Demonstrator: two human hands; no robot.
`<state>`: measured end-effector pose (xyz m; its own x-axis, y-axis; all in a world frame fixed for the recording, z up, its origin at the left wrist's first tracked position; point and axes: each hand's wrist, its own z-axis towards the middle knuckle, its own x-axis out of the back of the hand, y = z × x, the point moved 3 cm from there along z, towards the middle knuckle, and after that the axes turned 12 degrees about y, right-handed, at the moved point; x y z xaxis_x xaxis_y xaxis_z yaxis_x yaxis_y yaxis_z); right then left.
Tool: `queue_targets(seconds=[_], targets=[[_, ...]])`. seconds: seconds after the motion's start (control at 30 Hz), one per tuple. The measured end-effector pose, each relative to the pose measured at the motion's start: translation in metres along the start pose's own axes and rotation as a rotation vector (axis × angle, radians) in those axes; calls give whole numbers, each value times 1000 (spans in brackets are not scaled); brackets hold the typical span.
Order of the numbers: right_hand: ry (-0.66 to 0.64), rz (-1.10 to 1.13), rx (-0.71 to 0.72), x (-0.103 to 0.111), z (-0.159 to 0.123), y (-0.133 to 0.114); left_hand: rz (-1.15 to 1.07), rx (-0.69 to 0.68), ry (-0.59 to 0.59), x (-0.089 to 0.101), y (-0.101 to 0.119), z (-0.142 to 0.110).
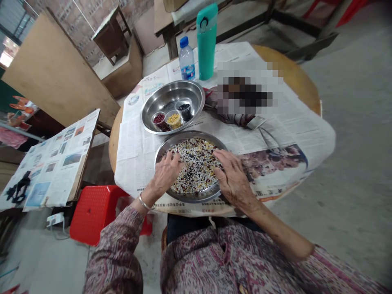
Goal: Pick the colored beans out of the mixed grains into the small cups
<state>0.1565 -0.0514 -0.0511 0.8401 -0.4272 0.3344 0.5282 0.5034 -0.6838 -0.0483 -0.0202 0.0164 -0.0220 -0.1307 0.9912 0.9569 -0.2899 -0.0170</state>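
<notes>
As I watch through the head camera, both hands lie open and palm down on a shallow steel plate [187, 134] heaped with mixed grains [196, 171], with neither hand gripping anything. The left hand [165, 175], a metal bangle [145, 203] on its wrist, has its fingers spread across the grains. The right hand [234, 179] rests near the plate's right side, its fingertips on the grains. The plate sits directly beneath and between them, and the mix looks mostly white, flecked with black, red and yellow. Just ahead of the hands, beside the plate, is a larger steel basin [162, 98] holding three small clear cups: red grains [158, 119], yellow grains [174, 121] and black grains [184, 109]. Beyond the basin stand a plastic water bottle [187, 59] and a teal flask [206, 41]. Ahead of the right hand, a pixelated patch [248, 87] hides whatever lies there, and a thin looped metal object [269, 139] lies nearer, too unclear for me to name. Newspaper [134, 143] covers the round wooden table [286, 69] under everything. Behind and left of the left hand sits a red plastic stool [94, 212], and patterned sleeves [114, 249] run back from the wrists.
</notes>
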Motion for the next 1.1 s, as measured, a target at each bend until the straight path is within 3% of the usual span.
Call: queue_targets(seconds=[0.17, 0.33, 0.5, 0.63, 0.7, 0.93, 1.1], targets=[[-1, -4, 5, -1, -1, 1, -242, -106, -120, -1, 23, -27], [2, -14, 24, -2, -2, 2, -314, -237, -140, -16, 50, -1], [9, -10, 18, -2, -1, 1, -202, -140, -18, -21, 40, 38], [9, -4, 6, -1, 0, 0, -162, -16, 145, -13, 27, 45], [14, 1, 11, -1, 0, 0, -160, -34, 171, -12, 29, 45], [-4, 6, -9, 0, -1, 1, -269, -327, -9, -27, 63, 50], [1, -5, 4, 0, -3, 2, -243, -433, -116, -22, 58, 30]])
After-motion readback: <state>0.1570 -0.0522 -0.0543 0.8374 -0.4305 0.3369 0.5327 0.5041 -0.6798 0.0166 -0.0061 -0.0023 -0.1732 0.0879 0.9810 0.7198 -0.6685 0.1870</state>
